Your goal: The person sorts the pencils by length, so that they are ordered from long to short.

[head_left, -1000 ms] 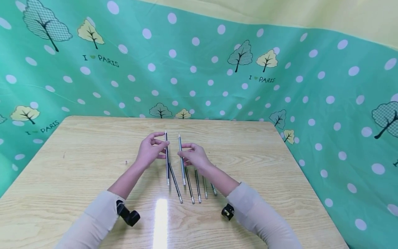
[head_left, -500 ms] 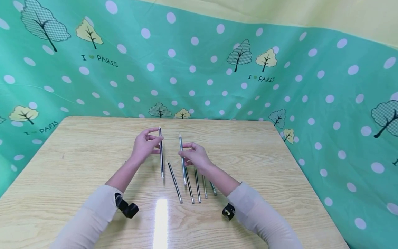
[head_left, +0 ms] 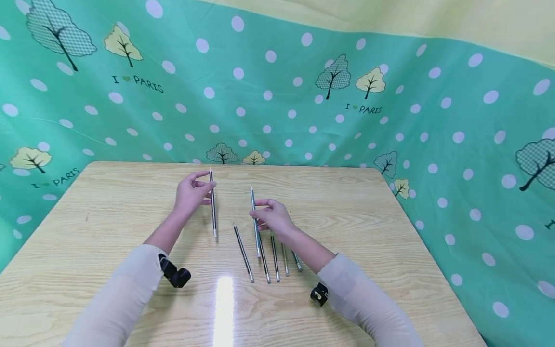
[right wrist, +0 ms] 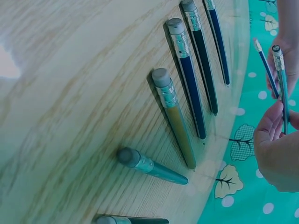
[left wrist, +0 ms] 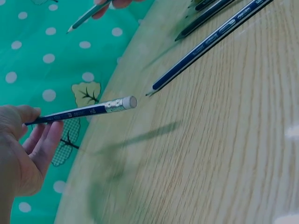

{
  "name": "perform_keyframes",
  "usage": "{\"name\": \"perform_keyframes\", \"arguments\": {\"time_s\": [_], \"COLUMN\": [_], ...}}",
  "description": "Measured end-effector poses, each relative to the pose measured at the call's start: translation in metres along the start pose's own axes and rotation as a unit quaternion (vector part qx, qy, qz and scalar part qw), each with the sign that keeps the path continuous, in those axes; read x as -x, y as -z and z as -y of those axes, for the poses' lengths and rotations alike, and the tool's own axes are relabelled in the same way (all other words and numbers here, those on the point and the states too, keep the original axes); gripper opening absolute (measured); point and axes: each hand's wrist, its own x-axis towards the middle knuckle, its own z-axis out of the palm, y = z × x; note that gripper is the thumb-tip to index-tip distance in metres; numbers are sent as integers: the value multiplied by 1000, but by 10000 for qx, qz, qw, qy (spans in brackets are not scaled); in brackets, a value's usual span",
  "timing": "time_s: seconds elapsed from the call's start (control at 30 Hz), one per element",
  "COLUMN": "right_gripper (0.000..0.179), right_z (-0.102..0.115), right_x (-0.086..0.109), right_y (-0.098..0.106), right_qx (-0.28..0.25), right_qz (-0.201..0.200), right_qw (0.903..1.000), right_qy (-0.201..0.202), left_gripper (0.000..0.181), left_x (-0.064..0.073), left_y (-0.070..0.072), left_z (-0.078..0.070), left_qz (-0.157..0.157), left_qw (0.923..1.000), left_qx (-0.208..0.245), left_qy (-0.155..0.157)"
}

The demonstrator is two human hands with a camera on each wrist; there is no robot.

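Above a wood-grained table [head_left: 368, 226], a person in light sleeves [head_left: 125, 286] reaches forward with both arms. The left hand [head_left: 189, 195], farther out and near the table's far edge, pinches a dark-blue pencil [head_left: 213, 214] between thumb and fingertips, its fingers spread and only partly bent; the left wrist camera shows the pencil lifted clear of the surface, eraser end free. The right hand [head_left: 275, 220], nearer the body, holds a teal pencil [head_left: 256, 231] between thumb and partly curled fingers, point directed away from the person. Its forearm [head_left: 314, 250] slants inward over several loose pencils [right wrist: 191, 95], which lie in a rough row, an olive pencil [right wrist: 179, 130] and a green pencil [right wrist: 163, 173] among them. Behind hangs a green polka-dot cloth [head_left: 269, 77] printed with trees.
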Motion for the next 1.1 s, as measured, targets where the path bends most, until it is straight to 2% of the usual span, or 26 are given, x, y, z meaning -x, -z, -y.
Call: {"name": "perform_keyframes", "arguments": {"time_s": [0.37,0.6,0.8,0.87,0.97,1.1], "right_gripper": [40,39,39,39,40,39], "right_z": [0,0,-2,-8,-16,-24], "right_x": [0,1,-1,-7,-15,-23], "right_y": [1,0,1,3,5,5], "right_qx": [-19,-32,3,9,0,-18], "right_qz": [-39,-49,-77,-77,-99,-152], "right_qw": [10000,10000,10000,10000,9999,9999], "right_qy": [-43,-17,-35,-57,-72,-71], "left_gripper": [51,52,52,52,50,46], "left_x": [-12,-18,-22,-23,-25,-25], "left_y": [9,14,13,13,12,11], "left_z": [8,22,32,35,39,43], "left_qz": [-194,-223,-186,-147,-105,-85], "left_qw": [9994,9974,9953,9945,9928,9880], "left_qx": [-254,-442,-698,-780,-997,-1468], "left_qy": [145,525,652,685,653,463]}}
